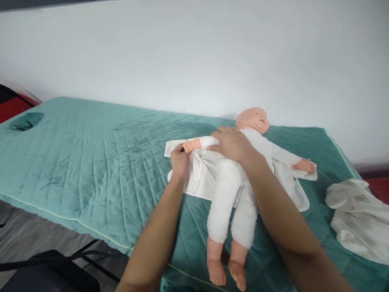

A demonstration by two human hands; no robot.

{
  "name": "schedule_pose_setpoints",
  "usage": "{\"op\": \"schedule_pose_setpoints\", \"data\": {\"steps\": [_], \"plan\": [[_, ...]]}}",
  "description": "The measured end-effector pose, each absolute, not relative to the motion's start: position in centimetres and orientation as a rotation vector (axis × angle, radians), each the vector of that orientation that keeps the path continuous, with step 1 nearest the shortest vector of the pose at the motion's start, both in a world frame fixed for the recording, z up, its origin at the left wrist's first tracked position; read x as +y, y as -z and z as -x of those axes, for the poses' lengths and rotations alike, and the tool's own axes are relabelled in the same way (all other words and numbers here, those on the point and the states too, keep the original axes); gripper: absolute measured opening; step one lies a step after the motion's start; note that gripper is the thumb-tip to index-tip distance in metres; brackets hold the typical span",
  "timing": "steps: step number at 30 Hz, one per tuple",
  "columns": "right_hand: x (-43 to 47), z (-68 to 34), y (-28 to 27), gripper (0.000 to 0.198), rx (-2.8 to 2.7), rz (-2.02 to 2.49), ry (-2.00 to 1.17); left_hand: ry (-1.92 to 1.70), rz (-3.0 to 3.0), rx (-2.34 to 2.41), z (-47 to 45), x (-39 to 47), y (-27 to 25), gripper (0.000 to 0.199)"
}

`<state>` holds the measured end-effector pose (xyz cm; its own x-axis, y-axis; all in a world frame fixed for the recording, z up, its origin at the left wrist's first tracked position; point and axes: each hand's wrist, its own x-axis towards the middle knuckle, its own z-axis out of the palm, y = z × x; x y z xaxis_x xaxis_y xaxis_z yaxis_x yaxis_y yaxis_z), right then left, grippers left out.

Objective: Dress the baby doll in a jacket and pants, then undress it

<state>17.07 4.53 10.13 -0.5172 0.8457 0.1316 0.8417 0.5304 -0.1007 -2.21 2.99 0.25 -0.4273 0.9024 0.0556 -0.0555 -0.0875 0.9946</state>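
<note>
A baby doll [227, 178] with a white cloth body lies on its back, its bare feet toward me. Beneath it a white baby shirt [200, 178] is spread open, with a sleeve out to each side. My left hand [180, 160] is closed at the left sleeve, against the doll's small fist [191, 145]; its fingertips are partly hidden. My right hand [232, 144] wraps the doll's upper arm near the shoulder, thumb below and fingers above. The doll's other arm [285, 154] stretches right over the other sleeve.
A green quilted cover [106, 162] lies over the bed, which has a hole [27, 121] at its far left. More white patterned baby clothing [361, 219] is heaped at the right edge. A white wall [182, 56] stands behind. A black item [51, 271] is below the front edge.
</note>
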Motion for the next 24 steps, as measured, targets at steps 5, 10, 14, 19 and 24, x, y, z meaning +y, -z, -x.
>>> {"op": "schedule_pose_setpoints", "data": {"steps": [5,10,14,19,24], "plan": [[4.4,-17.2,-10.3,0.036,-2.594,1.604,-0.054,-1.703,-0.831,1.405,2.1,2.7,-0.9,0.022],[4.4,-16.9,-10.2,0.038,-2.581,1.698,-0.057,-1.767,-0.793,1.375,1.9,2.3,-0.9,0.018],[4.3,-16.5,-10.0,0.038,-2.559,1.818,-0.014,-1.765,-0.846,1.415,1.9,2.1,-0.8,0.018],[4.4,-16.1,-9.5,0.037,-2.568,1.817,0.059,-1.674,-1.136,1.508,1.3,1.5,-1.3,0.010],[4.6,-15.8,-9.1,0.038,-2.558,1.804,0.125,-1.579,-1.491,1.482,0.8,0.9,-1.8,0.010]]}}
